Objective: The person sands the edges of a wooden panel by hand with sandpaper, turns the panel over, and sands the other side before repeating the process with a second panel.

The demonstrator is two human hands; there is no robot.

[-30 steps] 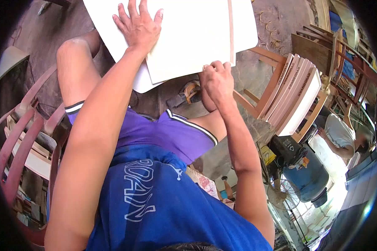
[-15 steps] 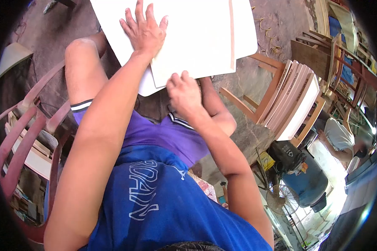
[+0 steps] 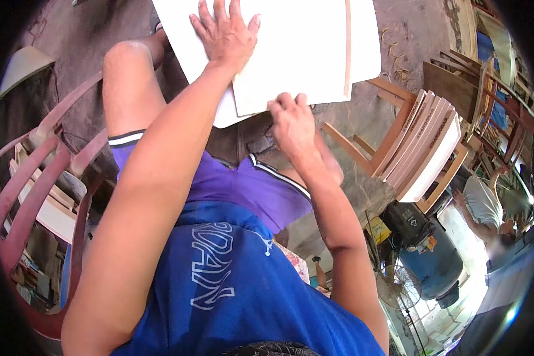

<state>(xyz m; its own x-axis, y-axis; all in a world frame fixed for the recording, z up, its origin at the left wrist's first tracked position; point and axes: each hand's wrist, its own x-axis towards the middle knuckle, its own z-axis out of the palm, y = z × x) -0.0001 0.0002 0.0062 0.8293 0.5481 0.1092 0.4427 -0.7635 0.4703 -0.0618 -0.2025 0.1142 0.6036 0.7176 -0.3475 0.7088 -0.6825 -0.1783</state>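
Seated in a cluttered workshop, I steady a pale panel (image 3: pixel 302 53) across my knees, its far part running out of the top of the view. My left hand (image 3: pixel 225 35) lies flat on its face, grip open and fingers spread, pressing it down. My right hand (image 3: pixel 291 121) sits at the panel's near edge, grip curled closed against it; I cannot tell whether anything is held inside the fist. A thin wooden strip (image 3: pixel 347 47) runs along the panel near its right side, and a second, whiter sheet (image 3: pixel 219 115) peeks out from beneath the near corner. By my reckoning the job on this piece is in mid-course: the panel is placed and pinned and the strip looks set, while the near edge is the part in hand and the surface looks bare. To my right, a stack of similar panels (image 3: pixel 424 148) leans on a wooden chair (image 3: pixel 350 145); whether those are done or waiting I cannot say. Farther right, another person (image 3: pixel 483 204) works beside a blue drum (image 3: pixel 436 261).
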